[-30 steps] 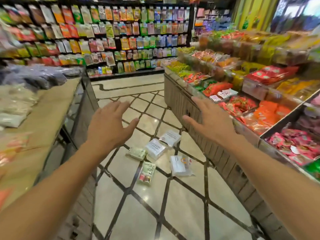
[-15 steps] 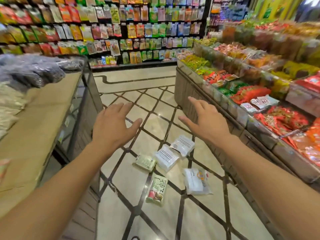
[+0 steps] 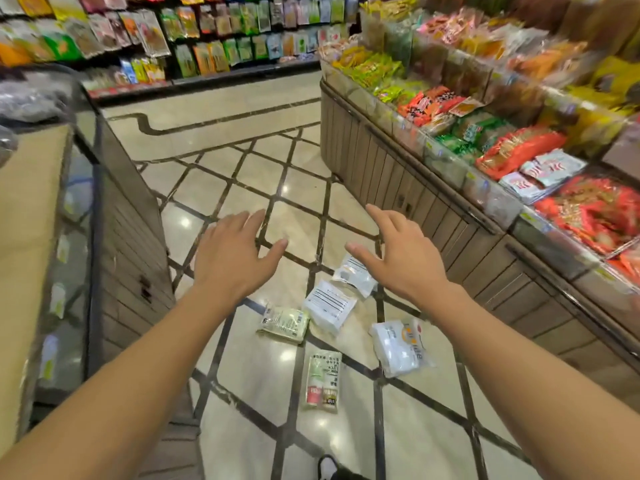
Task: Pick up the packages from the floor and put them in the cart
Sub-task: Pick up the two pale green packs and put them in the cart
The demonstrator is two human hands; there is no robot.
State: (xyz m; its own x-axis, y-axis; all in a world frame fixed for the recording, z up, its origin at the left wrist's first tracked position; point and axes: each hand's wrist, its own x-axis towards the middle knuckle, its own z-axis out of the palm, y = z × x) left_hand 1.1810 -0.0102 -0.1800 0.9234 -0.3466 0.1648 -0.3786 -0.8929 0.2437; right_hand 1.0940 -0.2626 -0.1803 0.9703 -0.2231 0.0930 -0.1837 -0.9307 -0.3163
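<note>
Both the left hand (image 3: 232, 258) and right hand (image 3: 401, 258) hover spread, each grip empty, above five flat plastic packages (image 3: 329, 306) mid-frame on the glossy tiled floor (image 3: 242, 375); best crouch first, then pinch the nearest edges.

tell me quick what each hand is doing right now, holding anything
Left hand: open, fingers spread, holding nothing, above the floor.
Right hand: open, fingers spread, holding nothing, above the packages.

I stand in a shop aisle: a wall rack (image 3: 194, 39) hung with rows of bright snack bags, an island display (image 3: 408, 188) on my right heaped with packaged food, and a polished tiled floor (image 3: 242, 140) between.
</note>
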